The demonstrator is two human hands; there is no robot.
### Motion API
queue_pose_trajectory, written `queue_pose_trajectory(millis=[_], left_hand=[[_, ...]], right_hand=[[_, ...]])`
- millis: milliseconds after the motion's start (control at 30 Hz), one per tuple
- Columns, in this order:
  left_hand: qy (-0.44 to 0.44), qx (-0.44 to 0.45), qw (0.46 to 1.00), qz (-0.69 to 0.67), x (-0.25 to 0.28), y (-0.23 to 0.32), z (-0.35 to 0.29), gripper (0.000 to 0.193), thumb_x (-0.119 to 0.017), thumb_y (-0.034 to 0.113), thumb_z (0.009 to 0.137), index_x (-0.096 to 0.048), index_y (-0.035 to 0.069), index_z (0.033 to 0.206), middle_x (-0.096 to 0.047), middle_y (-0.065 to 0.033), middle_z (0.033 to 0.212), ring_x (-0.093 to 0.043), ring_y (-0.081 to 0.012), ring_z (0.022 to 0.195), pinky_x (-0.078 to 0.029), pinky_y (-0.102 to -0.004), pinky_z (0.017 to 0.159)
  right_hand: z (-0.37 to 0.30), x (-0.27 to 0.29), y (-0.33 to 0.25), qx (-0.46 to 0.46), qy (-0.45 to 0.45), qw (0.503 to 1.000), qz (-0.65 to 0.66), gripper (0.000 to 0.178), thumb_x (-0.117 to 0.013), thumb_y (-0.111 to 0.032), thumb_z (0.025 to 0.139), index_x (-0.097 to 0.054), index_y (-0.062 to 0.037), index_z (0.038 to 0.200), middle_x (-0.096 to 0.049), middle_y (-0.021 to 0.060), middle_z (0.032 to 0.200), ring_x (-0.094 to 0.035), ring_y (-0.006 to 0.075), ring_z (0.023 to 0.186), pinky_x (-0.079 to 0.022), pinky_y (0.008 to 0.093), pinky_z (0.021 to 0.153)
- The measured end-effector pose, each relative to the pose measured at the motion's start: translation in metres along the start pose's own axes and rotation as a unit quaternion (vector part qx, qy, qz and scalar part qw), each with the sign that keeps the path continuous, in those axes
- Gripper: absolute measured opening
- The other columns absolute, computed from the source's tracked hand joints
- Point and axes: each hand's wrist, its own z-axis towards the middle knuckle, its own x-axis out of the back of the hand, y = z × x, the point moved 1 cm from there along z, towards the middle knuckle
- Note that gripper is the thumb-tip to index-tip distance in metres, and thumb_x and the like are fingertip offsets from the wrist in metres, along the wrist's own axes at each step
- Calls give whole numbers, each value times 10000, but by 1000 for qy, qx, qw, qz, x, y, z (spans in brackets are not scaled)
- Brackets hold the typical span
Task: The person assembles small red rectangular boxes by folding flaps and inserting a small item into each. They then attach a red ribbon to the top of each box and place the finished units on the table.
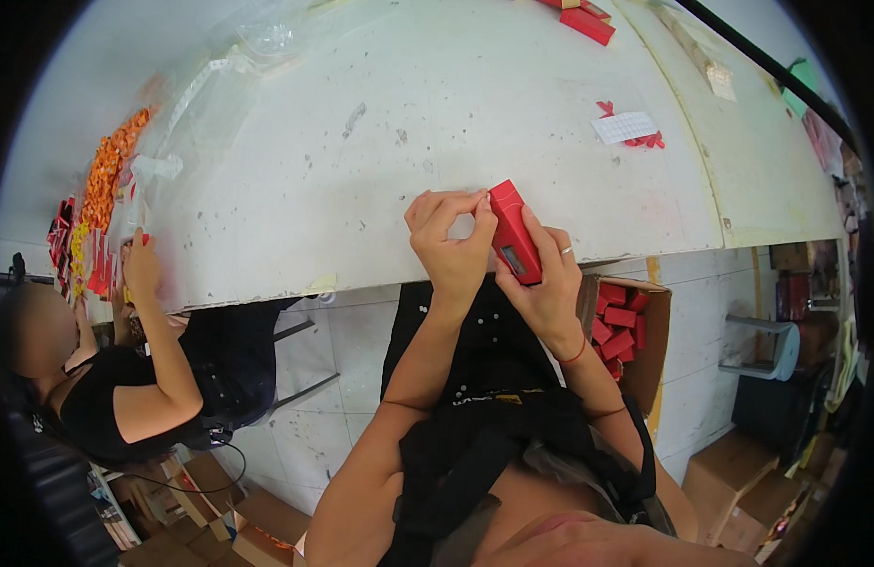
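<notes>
A slim red box (509, 225) with a small dark window near its lower end is held just above the near edge of the white table. My right hand (548, 274) wraps its fingers and thumb around the box's right side and lower end. At the box's upper left edge, my left hand (453, 241) has thumb and forefinger pinched together, touching the box. Whatever lies between those fingertips is too small to make out. On the table to the right lies a white sheet of small labels (625, 127), over some red pieces (651, 141).
More red boxes (588, 25) lie at the table's far side. An open carton (656, 331) full of red boxes stands below the edge by my right arm. At left, a co-worker (125, 387) sits near piles of orange pieces (106, 170). A blue stool (787, 350) stands right.
</notes>
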Motion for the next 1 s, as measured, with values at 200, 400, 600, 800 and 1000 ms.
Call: queue_pose_trajectory(millis=[200,400,600,800,1000], left_hand=[[-33,3,999,23,6,5,-2,46,-729,101,819,-710,71,847,-723,-7,836,-662,-145,792,-315,-444,1079],[-53,24,998,23,6,4,-3,61,-722,100,834,-707,61,880,-730,-13,858,-671,-142,800,-297,-450,1100],[-60,47,997,32,8,5,-2,50,-709,76,840,-722,48,879,-744,-54,870,-689,-155,856,-310,-438,1117],[-76,55,995,18,6,9,-2,23,-705,68,845,-709,49,858,-745,-60,882,-701,-175,938,-289,-447,1126],[-74,53,996,12,6,4,-4,9,-708,62,839,-701,59,841,-745,-46,891,-702,-190,957,-285,-448,1121]], right_hand=[[3,5,5,-2,2,1000,-3,658,-776,-25,699,-588,-97,1326,-616,129,1011,-653,263,807,-550,347,664],[4,8,10,11,0,1000,-24,605,-761,-4,707,-629,-118,1286,-632,103,1027,-648,255,844,-547,332,679],[3,7,11,50,13,998,-46,616,-754,21,680,-648,-136,1266,-632,63,1049,-604,231,801,-525,326,687],[6,9,14,36,5,998,-49,628,-757,24,665,-648,-123,1266,-634,68,1040,-601,238,834,-516,338,704],[5,7,15,52,4,997,-53,631,-753,33,661,-650,-118,1264,-632,65,1035,-586,232,816,-498,341,713]])
